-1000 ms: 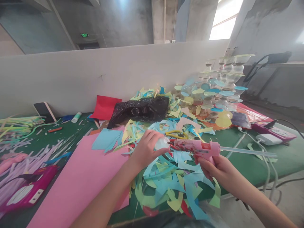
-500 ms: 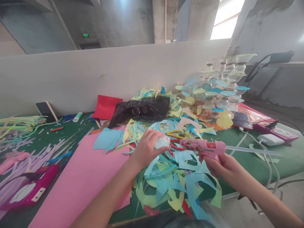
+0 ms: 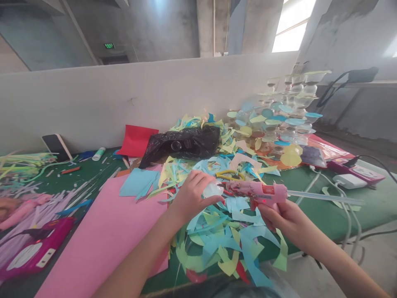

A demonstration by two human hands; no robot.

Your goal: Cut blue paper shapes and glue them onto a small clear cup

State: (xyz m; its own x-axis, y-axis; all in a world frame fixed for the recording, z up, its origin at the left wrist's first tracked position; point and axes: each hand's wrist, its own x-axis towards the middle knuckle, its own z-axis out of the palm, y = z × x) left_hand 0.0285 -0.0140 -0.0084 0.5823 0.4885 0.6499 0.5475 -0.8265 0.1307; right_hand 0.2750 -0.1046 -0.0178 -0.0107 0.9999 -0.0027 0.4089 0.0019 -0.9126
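Both hands [image 3: 194, 196], clear bulb [image 3: 212, 189] left, pink glue gun [image 3: 257, 193] right

Craft workroom set up inside a bare concrete building. Raw concrete pillars [image 3: 214, 25] and stained walls rise behind a low white partition [image 3: 93, 107]; a lit green exit sign [image 3: 109, 46] and a large bright window [image 3: 291, 29] suggest a shared, non-domestic space. Work surface is a long green-covered bench [image 3: 347, 211], heaped with coloured paper offcuts [image 3: 214, 244] and pink card [image 3: 102, 236]. A hot glue gun [image 3: 263, 192] and a power strip [image 3: 356, 167] mark it as handcraft work.
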